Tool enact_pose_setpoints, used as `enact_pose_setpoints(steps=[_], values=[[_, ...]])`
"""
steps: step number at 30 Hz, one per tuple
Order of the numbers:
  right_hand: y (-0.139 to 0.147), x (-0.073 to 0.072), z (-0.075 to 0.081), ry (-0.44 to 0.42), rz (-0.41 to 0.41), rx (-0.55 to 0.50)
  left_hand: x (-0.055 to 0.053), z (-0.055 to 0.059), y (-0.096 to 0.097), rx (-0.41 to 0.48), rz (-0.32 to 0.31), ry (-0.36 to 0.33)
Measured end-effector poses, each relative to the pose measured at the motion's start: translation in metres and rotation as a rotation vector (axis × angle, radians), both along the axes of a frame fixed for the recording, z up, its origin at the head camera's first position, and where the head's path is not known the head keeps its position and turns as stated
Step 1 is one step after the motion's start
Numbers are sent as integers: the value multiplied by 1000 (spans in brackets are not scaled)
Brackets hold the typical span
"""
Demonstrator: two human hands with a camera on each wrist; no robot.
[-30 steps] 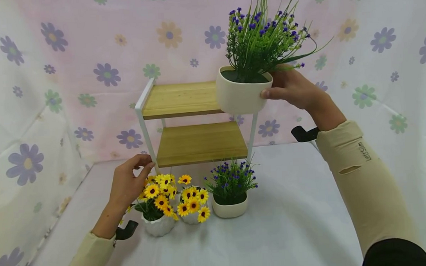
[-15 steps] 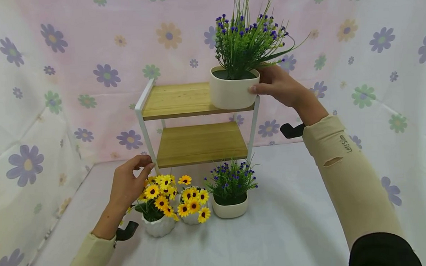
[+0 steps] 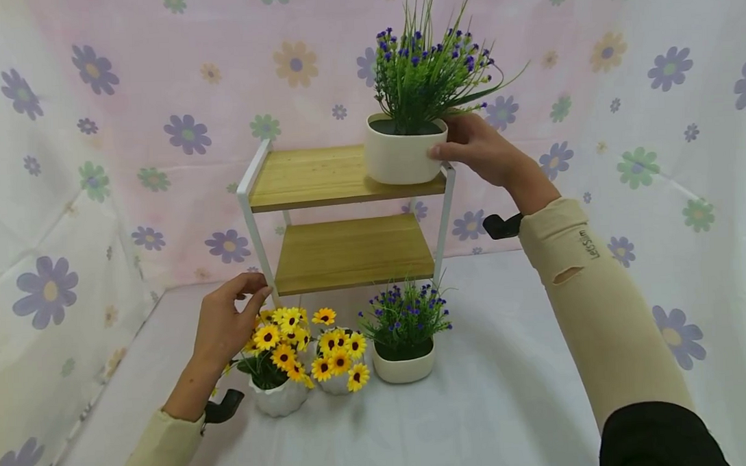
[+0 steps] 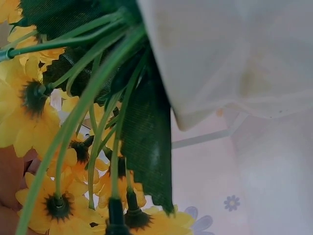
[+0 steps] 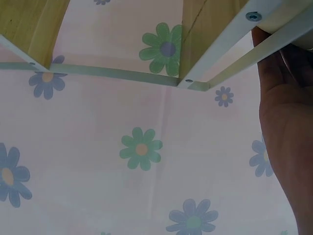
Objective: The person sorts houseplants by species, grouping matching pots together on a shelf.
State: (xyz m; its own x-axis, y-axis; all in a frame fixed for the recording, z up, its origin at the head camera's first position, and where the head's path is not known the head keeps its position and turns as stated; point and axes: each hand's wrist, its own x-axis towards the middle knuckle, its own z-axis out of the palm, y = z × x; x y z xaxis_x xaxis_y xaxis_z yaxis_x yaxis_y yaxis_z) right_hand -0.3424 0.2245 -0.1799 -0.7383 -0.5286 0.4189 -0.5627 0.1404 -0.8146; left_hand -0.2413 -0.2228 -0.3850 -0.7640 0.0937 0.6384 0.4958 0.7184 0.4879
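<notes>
My right hand [image 3: 484, 150] grips the right side of a cream oval flowerpot [image 3: 401, 153], thumb on the front and fingers behind. Purple flowers and long grass rise from this potted plant, which sits at the right end of the upper board of a two-tier shelf rack [image 3: 309, 170]. Low at the left, my left hand [image 3: 225, 324] pinches the rack's white front leg between thumb and fingers. Just beside that hand, yellow flowers [image 3: 281, 346] stand in a white textured pot [image 3: 280, 399]; they fill much of the left wrist view. The right wrist view shows my right palm [image 5: 283, 112] beneath the rack's side rail.
A smaller pot of yellow flowers [image 3: 337, 361] and a second cream pot with purple flowers [image 3: 404, 365] stand on the white-covered table [image 3: 448, 429] before the rack. The lower wooden board [image 3: 352, 254] bears nothing. A flower-printed cloth [image 3: 176, 82] hangs behind and at the sides.
My right hand has brought the purple-flowered potted plant leftward and back from beyond the rack's right front edge onto the upper board. The left hand has stayed at the leg.
</notes>
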Motion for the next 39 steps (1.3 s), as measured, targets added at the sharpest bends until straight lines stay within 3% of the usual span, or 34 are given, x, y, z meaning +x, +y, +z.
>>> enact_pose_setpoints(steps=[12, 22, 39], values=[[-3, -6, 2, -22, -76, 100, 0, 1, 0, -4, -2, 4], [-3, -5, -2, -43, -81, 69, 3, 2, 1, -6, 0, 5], [-5, -12, -5, -21, -149, 114, 2, 2, 1, -2, 0, 6]])
